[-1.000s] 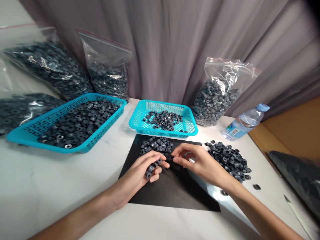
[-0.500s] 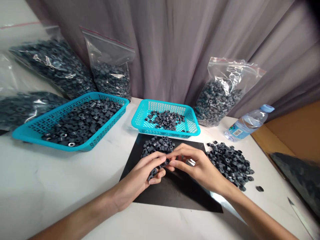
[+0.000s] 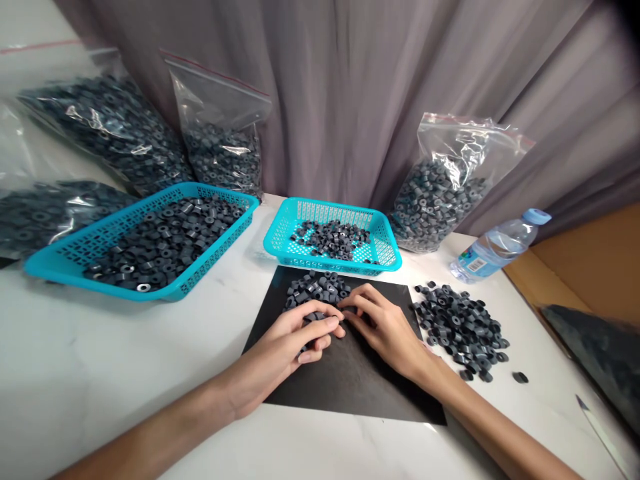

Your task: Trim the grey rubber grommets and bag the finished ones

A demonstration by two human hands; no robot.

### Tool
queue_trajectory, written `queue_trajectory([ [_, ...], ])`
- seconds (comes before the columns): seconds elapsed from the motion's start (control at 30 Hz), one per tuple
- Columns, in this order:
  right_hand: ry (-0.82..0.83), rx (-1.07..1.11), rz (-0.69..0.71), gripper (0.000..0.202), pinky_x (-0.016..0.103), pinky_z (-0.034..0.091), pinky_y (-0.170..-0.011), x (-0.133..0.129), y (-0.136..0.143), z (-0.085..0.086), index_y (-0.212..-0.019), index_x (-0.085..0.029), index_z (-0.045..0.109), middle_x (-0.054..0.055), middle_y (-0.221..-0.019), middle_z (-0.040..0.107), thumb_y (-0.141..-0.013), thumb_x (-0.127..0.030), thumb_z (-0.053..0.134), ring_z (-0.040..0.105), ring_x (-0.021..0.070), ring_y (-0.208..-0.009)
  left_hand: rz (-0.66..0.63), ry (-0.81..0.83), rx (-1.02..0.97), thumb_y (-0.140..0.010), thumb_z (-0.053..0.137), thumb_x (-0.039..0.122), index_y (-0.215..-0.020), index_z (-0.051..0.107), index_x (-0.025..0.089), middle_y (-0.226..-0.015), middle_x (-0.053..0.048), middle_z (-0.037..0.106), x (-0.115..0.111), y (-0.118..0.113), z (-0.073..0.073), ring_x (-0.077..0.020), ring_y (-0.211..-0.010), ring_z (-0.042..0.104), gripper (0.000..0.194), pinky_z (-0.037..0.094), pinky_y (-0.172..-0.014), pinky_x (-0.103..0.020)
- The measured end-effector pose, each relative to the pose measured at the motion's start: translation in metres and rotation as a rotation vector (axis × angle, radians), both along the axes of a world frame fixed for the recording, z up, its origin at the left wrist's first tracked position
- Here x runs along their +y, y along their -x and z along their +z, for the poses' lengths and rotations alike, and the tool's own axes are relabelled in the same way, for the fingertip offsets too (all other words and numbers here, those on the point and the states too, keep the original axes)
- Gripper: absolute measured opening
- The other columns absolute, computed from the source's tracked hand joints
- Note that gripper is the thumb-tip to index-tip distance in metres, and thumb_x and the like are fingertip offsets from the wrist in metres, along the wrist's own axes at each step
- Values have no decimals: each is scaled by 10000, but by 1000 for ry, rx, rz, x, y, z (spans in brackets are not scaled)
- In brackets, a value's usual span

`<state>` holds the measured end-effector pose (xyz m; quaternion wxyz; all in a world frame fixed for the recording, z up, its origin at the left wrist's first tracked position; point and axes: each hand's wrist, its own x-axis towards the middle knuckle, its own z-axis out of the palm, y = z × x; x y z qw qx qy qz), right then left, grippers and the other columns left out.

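Turquoise baskets [image 3: 333, 265] hold grey rings [image 3: 337, 240] — bags [image 3: 220, 137] too.

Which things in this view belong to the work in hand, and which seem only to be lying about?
Belonging, it appears:
left hand, holding dark ring-shaped pieces
right hand, fingertips near the left's
black mat
pile on the mat
loose pile beside it
two turquoise baskets holding similar pieces

Apparently just lying about:
water bottle
cardboard box

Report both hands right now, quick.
Left hand: curled closed, holding several small grey rings.
Right hand: bent, close to the left; whether it holds anything cannot be told.
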<state>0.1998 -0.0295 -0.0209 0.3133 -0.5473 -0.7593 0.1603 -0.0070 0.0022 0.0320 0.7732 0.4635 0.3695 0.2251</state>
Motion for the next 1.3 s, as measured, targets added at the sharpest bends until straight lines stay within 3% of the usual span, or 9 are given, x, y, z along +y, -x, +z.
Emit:
queue_trajectory([
  [0.2, -12, -1, 23, 164, 293, 495, -756, 1, -3, 4, -1067, -240, 637, 59, -1085, 566, -1021, -267, 482, 591, 161, -846, 26, -62, 7, -969, 543, 373, -948, 644, 138, -865, -25, 606, 6, 1, -1, -77, -652, 354, 257, 232, -539, -230],
  [0.33, 70, 270, 38, 104, 280, 484, -741, 1, -7, 17, -966, -219, 620, 27, -951, 609, -995, -293, 552, 574, 149, -810, 60, -114, 44, -957, 560, 378, -944, 628, 145, -865, -24, 616, 10, 1, -1, -82, -660, 369, 244, 231, -541, -238],
  [0.53, 327, 646, 153, 168, 251, 505, -629, -3, -8, 26, -996, -206, 590, 9, -865, 616, -969, -371, 596, 596, 136, -749, 21, -173, 77, -950, 566, 403, -1000, 682, 157, -902, -26, 589, 11, 2, -9, -101, -731, 405, 276, 258, -571, -238],
  [0.73, 359, 658, 178, 180, 246, 497, -654, -8, -1, 27, -1000, -200, 596, 9, -890, 601, -980, -378, 578, 579, 130, -784, 39, -71, 13, -940, 569, 458, -971, 691, 151, -930, -29, 562, 7, 0, -11, -105, -760, 394, 332, 262, -585, -238],
  [1.0, 358, 613, 179, 185, 229, 399, -632, -10, 5, 30, -983, -206, 582, -5, -883, 563, -996, -389, 555, 491, 110, -764, -86, -158, 89, -886, 654, 430, -980, 655, 156, -758, 52, 422, 7, 1, -4, -71, -603, 239, 290, 173, -567, -260],
  [1.3, 397, 682, 177, 200, 241, 415, -601, -11, 6, 23, -1019, -220, 509, -18, -822, 495, -1021, -418, 484, 488, 122, -733, -19, -152, 134, -889, 624, 485, -851, 611, 140, -762, 30, 445, 8, 1, -13, -98, -642, 271, 348, 191, -578, -277],
])
